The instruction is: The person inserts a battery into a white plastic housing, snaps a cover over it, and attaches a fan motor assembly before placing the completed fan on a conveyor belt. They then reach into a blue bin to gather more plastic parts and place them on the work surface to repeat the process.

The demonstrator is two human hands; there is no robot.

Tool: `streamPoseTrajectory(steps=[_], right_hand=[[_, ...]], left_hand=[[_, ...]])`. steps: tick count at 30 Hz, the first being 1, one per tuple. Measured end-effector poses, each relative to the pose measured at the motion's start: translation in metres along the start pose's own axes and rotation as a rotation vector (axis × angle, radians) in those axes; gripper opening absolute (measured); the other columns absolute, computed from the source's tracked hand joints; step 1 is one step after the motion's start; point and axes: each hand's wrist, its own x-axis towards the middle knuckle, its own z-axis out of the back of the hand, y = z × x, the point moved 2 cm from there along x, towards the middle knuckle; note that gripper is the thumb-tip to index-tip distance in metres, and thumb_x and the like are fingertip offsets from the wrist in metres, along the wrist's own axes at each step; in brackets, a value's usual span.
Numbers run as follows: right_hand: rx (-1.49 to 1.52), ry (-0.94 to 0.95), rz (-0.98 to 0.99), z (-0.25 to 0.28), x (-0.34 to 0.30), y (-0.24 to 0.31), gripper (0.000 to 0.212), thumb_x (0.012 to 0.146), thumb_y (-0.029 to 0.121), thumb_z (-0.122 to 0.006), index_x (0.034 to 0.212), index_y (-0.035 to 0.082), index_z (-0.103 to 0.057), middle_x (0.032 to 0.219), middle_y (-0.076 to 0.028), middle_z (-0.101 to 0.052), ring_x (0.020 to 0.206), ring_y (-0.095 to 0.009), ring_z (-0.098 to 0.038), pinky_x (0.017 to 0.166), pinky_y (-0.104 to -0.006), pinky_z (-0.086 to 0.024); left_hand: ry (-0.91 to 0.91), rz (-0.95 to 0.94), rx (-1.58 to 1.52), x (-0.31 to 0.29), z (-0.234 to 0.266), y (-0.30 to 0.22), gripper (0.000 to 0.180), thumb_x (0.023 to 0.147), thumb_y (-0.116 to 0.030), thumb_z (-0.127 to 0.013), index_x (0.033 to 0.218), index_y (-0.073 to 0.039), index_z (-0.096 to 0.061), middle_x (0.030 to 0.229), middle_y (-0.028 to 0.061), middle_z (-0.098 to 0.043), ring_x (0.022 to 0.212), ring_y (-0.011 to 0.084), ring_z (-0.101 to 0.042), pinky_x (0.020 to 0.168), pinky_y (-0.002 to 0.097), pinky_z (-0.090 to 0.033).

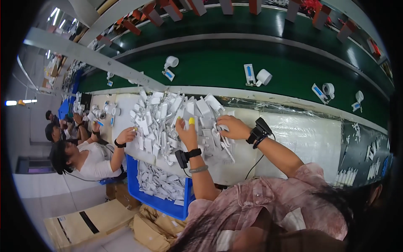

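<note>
A heap of white plastic parts (157, 111), flat casings and narrow strips, covers the worktable in front of me. My left hand (187, 132) reaches into the heap with fingers apart, yellow covers on some fingertips. No part shows clearly in its grip. My right hand (235, 127) is at the heap's right side, its fingers bent but spread over the parts. Whether its fingertips touch a part is hard to make out. Both wrists wear black strapped devices with cables.
Below the heap's left side stands a blue bin (133, 176) full of white pieces. A green conveyor belt (210, 63) beyond the table carries white round parts with small packets. A co-worker's hand (126, 135) reaches the heap from the left. Cardboard (113, 214) lies at lower left.
</note>
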Motion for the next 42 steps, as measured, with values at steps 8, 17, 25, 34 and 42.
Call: streamPoseTrajectory(steps=[8,17,25,34,42], right_hand=[[-0.283,-0.277,0.076,0.017,-0.104,0.029,0.043,0.081,0.023,-0.067,0.119,0.006,-0.058,0.127,-0.019,-0.053,0.118,-0.037,-0.049,0.098,-0.043,-0.041],[-0.118,-0.548,-0.29,-0.016,-0.238,0.056,0.03,0.083,0.008,-0.062,0.112,0.005,-0.061,0.119,-0.017,-0.057,0.111,-0.034,-0.054,0.095,-0.0389,-0.045],[-0.009,-0.541,-0.442,-0.02,-0.305,0.064,0.02,0.088,0.012,-0.056,0.105,0.004,-0.064,0.11,-0.014,-0.062,0.094,-0.03,-0.062,0.081,-0.0376,-0.051],[-0.089,-0.611,-0.566,0.034,-0.405,0.06,0.022,0.091,0.021,-0.056,0.101,0.005,-0.067,0.095,-0.014,-0.067,0.088,-0.032,-0.063,0.076,-0.0399,-0.05],[-0.062,-0.555,-0.576,0.103,-0.478,0.013,0.023,0.09,0.021,-0.056,0.104,0.006,-0.066,0.098,-0.015,-0.068,0.09,-0.032,-0.064,0.079,-0.0394,-0.051]], left_hand=[[0.058,-0.569,0.37,-0.09,0.023,-0.041,0.059,0.083,-0.01,-0.059,0.137,0.004,-0.038,0.14,0.0269,-0.037,0.13,0.0415,-0.035,0.11,0.0449,-0.025],[0.438,-0.656,0.331,-0.183,0.055,-0.035,0.054,0.079,-0.006,-0.062,0.13,0.003,-0.046,0.145,0.0276,-0.029,0.131,0.0431,-0.029,0.107,0.0481,-0.026],[0.728,-0.891,0.17,-0.11,-0.058,-0.071,0.039,0.081,-0.007,-0.061,0.119,0.001,-0.056,0.125,0.0231,-0.053,0.119,0.0403,-0.046,0.105,0.0468,-0.033],[0.456,-0.847,0.914,-0.024,-0.236,-0.064,0.042,0.076,-0.013,-0.06,0.118,-0.009,-0.063,0.128,0.0263,-0.051,0.117,0.0414,-0.051,0.098,0.0459,-0.043],[0.399,-0.688,0.991,-0.024,-0.263,-0.07,0.027,0.082,-0.013,-0.061,0.109,-0.008,-0.06,0.105,0.0218,-0.061,0.097,0.0404,-0.061,0.083,0.0453,-0.05]])
